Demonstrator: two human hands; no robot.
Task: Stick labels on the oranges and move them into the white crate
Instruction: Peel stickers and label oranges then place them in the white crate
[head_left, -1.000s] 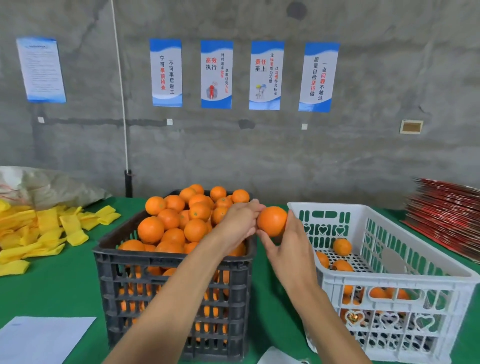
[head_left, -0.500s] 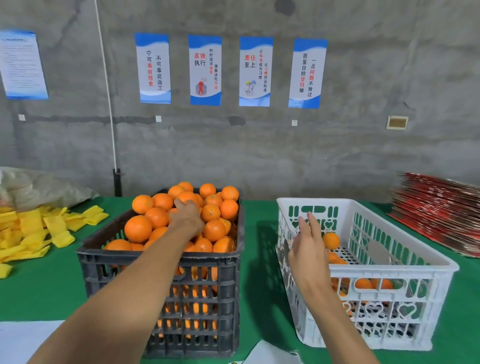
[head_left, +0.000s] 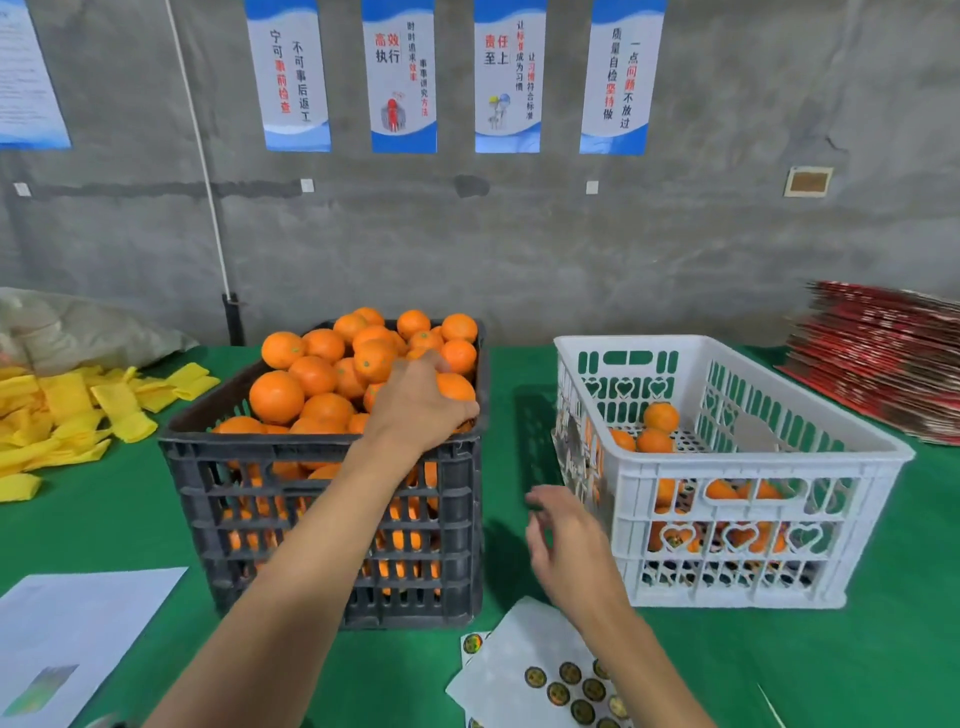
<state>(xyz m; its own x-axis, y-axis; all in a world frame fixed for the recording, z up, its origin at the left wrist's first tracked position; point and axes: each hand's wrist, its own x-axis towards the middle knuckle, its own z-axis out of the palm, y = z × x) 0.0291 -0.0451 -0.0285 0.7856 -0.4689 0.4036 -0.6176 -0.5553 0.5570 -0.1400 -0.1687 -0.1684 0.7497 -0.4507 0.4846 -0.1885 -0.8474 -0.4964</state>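
Oranges (head_left: 363, 364) heaped in black crate (head_left: 322, 519) at 10 o'clock, L hand (head_left: 421, 405) curling fingers over one near its R rim, R hand (head_left: 563, 540) loose, empty above sticker sheet (head_left: 540, 675) at 6; grab fruit firmly, peel one label cleanly, white crate (head_left: 727, 467) waits at 2.

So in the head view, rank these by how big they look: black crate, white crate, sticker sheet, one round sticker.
Black crate and white crate look alike, so no ranking between them
Sticker sheet, partly cut off by the frame
Round sticker

Left hand (head_left: 421, 402) apparently grips an orange (head_left: 453, 387) in the black crate (head_left: 332, 525).
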